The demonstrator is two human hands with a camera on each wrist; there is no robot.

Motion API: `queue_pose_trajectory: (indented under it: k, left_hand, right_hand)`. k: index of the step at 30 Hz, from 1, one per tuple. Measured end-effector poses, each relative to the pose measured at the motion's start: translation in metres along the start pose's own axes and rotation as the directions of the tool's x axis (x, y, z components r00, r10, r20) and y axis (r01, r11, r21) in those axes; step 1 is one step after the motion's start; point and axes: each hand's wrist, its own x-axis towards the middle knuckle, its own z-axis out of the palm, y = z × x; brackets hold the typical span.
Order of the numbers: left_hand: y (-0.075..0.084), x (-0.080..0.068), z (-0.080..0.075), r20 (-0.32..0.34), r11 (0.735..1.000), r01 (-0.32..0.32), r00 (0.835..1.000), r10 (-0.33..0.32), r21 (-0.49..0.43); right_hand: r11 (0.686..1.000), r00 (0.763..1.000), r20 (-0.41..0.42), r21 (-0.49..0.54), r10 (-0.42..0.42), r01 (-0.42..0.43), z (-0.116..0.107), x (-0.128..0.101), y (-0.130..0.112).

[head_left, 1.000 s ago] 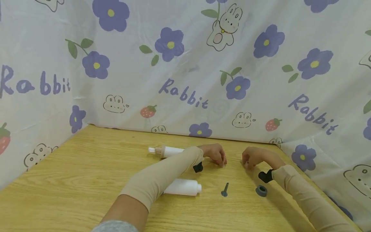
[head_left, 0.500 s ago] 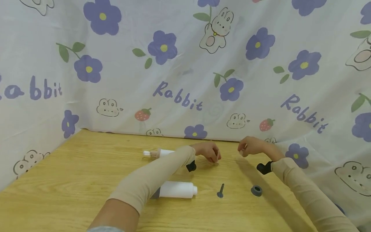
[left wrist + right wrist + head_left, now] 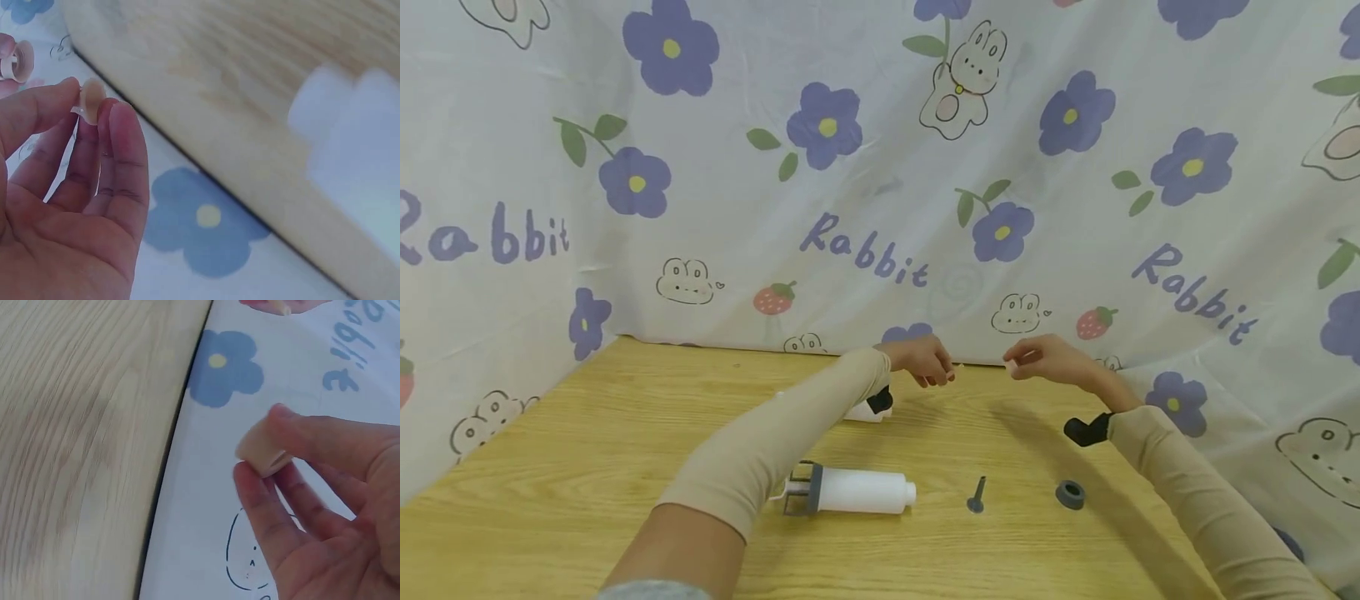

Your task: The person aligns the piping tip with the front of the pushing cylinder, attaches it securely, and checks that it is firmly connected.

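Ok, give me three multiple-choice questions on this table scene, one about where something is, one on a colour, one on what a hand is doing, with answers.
1. Where does the grey ring lie?
A. on the table, right of the grey pin
B. on top of the white bottle
C. in the left hand

2. What colour is the small ring-shaped piece in the right hand?
A. black
B. beige
C. green

3. What is the left hand doing?
A. pressing flat on the table
B. gripping the white bottle
C. pinching a small pale disc-shaped piece

Answers: 1 A, the head view shows it on the wood beside the pin. 2 B, the right wrist view shows it beige. 3 C, the left wrist view shows fingertips holding it.
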Motion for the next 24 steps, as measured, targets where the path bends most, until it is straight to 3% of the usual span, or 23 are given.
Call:
queue_pose_trajectory:
  k: [5, 9, 16, 24]
  left_hand:
    - [0.004, -0.002, -0.016, -0.026, 0.999, 0.024, 0.999, -0.023, 0.039]
    - [0.005, -0.002, -0.023, -0.011, 0.990, 0.030, 1.000, -0.029, 0.140]
    - [0.010, -0.003, -0.031, -0.004, 0.961, 0.051, 0.999, -0.052, 0.272]
    - [0.025, -0.009, -0.039, -0.044, 0.963, 0.062, 0.998, -0.052, 0.264]
  right_hand:
    - [0.993, 0.999, -0.034, 0.119, -0.011, 0.015, -0.004, 0.000, -0.001]
    - [0.970, 0.999, -0.044, 0.244, -0.004, 0.015, -0.005, -0.002, -0.002]
    - [0.903, 0.995, -0.091, 0.430, 0.037, 0.006, 0.002, -0.001, -0.006]
    - [0.787, 0.995, -0.101, 0.615, 0.019, 0.047, 0.013, 0.005, -0.005]
